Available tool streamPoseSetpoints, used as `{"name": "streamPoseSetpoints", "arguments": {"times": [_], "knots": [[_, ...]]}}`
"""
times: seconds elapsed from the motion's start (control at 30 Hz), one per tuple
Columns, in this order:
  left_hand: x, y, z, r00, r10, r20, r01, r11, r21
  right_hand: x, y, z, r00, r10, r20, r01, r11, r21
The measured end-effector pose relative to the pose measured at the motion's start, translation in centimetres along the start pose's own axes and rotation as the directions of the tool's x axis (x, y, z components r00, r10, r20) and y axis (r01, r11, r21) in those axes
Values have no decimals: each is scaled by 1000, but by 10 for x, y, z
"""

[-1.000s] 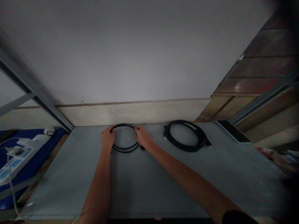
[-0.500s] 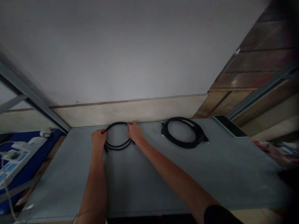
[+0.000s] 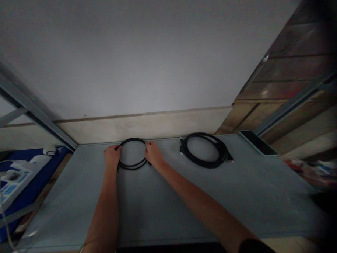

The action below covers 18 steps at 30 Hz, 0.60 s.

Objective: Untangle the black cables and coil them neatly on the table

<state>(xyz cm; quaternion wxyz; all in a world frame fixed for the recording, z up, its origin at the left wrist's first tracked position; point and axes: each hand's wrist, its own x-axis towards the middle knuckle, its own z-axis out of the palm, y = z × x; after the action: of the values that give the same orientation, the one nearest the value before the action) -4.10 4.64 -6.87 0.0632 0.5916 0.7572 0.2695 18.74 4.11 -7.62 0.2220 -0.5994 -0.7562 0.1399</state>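
Note:
A thin black cable (image 3: 132, 167) lies coiled in a loop near the back edge of the grey table (image 3: 165, 200). My left hand (image 3: 112, 156) is closed on the left side of this loop, and my right hand (image 3: 153, 153) grips its right side. One cable end pokes out below my left hand, and another dark end shows under my right hand. Farther right rests a thicker black coiled cable (image 3: 208, 164), its plugs at the left and right sides; neither hand touches it.
A phone-like device with a pale green edge (image 3: 258, 142) lies at the table's back right. On the left, a white power strip (image 3: 18, 183) sits on a blue surface (image 3: 35, 194). Metal posts (image 3: 46, 121) flank the table, and a wall stands behind it.
The cable end below my left hand has drawn in closer to the loop. My right hand has shifted slightly on the loop's right side. The view has moved a little.

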Motion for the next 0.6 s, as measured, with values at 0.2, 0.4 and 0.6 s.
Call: {"name": "streamPoseSetpoints", "arguments": {"times": [0.2, 0.4, 0.6], "knots": [[2, -11, -15, 998, -1, 70, 4, 999, -38, 0, 11, -12, 1000, -19, -21, 22, 988, 152], [3, -19, -17, 989, 14, 146, -25, 997, 71, -12, 7, -16, 998, -54, 16, 52, 993, 104], [-1, -10, -8, 996, 15, 85, -23, 995, 93, -23, 45, -65, 956, -210, -203, 240, 961, 137]]}}
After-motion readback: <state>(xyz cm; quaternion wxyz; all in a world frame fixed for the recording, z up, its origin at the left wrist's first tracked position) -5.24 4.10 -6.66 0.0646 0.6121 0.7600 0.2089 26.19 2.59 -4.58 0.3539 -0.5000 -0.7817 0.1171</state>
